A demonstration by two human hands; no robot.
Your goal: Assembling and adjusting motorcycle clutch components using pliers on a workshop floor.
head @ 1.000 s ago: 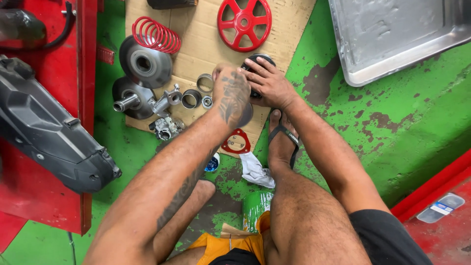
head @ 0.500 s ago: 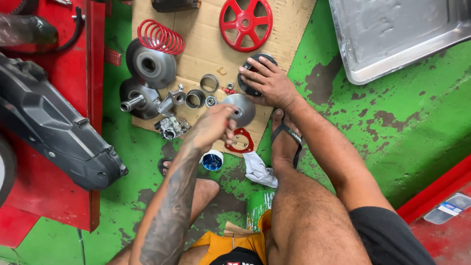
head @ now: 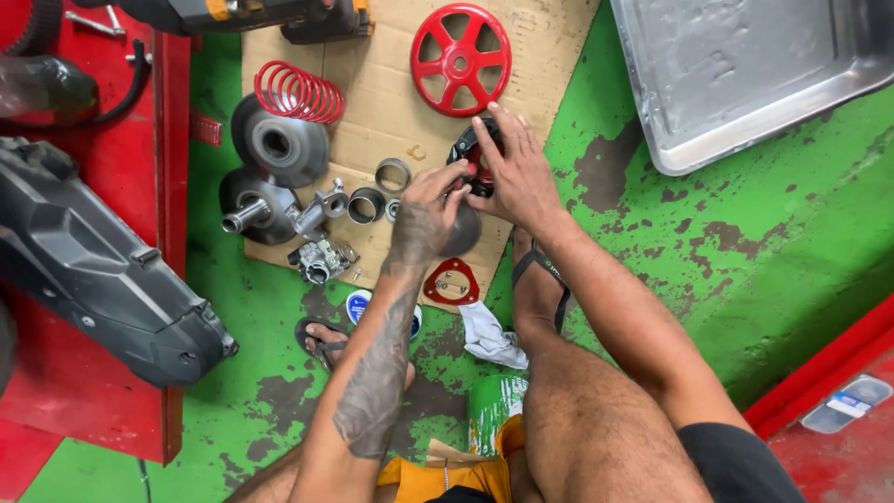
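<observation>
A: Nearest the person, just off the near edge of the cardboard sheet (head: 549, 56), lie one white rag (head: 491, 337) and one red triangular plate (head: 452, 281).

B: On the cardboard the left hand (head: 424, 219) pinches a grey disc (head: 463, 233); the right hand (head: 515, 172) spreads over a black-and-red round part (head: 472, 160). Fitting seems underway; aligning likely comes next.

A: Left of them, two metal rings (head: 392, 173); farther, one red spring (head: 299, 92) and one red wheel (head: 460, 59).

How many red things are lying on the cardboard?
3 that I can see: a red coil spring at the upper left, a red spoked wheel at the top, and a red triangular plate at the bottom edge. The hands may hide more.
</observation>
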